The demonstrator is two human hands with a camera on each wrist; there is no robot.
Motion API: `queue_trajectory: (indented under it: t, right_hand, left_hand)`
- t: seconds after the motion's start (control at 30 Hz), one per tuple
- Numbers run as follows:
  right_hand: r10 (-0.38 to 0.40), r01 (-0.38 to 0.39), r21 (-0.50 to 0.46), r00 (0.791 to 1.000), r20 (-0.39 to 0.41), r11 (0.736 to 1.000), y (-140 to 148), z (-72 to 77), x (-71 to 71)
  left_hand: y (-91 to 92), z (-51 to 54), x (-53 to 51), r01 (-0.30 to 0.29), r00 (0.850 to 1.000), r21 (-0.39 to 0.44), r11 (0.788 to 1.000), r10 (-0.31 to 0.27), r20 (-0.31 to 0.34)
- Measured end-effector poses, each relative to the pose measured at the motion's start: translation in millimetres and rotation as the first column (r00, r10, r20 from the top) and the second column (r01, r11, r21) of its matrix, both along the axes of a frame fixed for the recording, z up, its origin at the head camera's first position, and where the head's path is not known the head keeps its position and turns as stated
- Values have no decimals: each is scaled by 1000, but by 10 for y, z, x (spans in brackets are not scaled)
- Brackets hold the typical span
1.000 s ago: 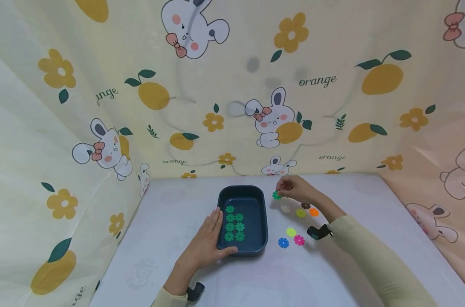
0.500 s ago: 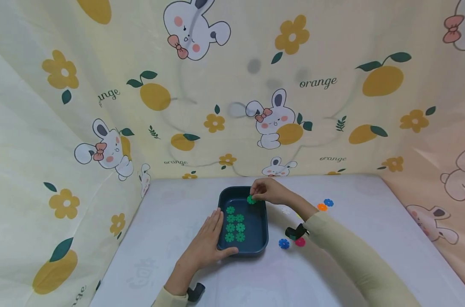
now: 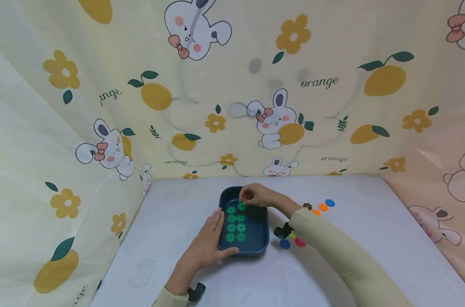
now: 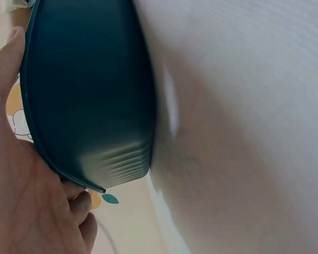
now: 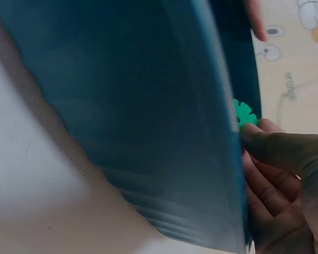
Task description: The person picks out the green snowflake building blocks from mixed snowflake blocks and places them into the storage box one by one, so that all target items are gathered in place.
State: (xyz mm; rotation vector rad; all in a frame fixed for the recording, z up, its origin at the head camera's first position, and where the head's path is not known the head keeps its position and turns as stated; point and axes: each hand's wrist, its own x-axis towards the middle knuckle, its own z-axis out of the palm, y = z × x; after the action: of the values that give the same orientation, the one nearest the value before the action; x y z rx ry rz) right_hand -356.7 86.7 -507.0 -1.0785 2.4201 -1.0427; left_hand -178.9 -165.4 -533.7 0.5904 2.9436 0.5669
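A dark blue rectangular tray [image 3: 257, 238] stands on the table, holding green snowflake-shaped discs [image 3: 231, 227] laid out in two columns on its left side. My right hand [image 3: 260, 195] pinches another green disc [image 3: 241, 207] between thumb and fingertips, over the far end of the right column. In the right wrist view that disc [image 5: 245, 112] shows above the thumb, partly hidden behind the tray wall [image 5: 122, 106]. Along the tray's left rim lie the straight fingers of my left hand [image 3: 205, 245], its thumb across the near left corner. The left wrist view shows this hand [image 4: 32, 190] against the rim.
Right of the tray, loose discs lie on the white table [image 3: 171, 221]: brown [image 3: 307, 206], orange [image 3: 323, 207], blue [image 3: 330, 203], another blue disc [image 3: 284, 244] and pink [image 3: 300, 242]. My right forearm hides part of this area. A patterned cloth [image 3: 201, 94] stands behind.
My right hand has carried the green disc leftward from the table right of the tray, over the rim and into the tray, to the far end of the right column. The left hand has stayed put.
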Motion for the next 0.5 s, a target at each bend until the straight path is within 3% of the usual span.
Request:
queue_trajectory:
  t: [0.3, 0.5]
  right_hand:
    - [12, -10, 107, 1000, -20, 994, -137, -97, -62]
    - [-19, 24, 176, 999, -28, 984, -190, -104, -62]
  left_hand:
    - [-2, -2, 3, -1, 1000, -10, 1000, 1, -5]
    - [-5, -7, -5, -1, 1000, -9, 1000, 1, -6]
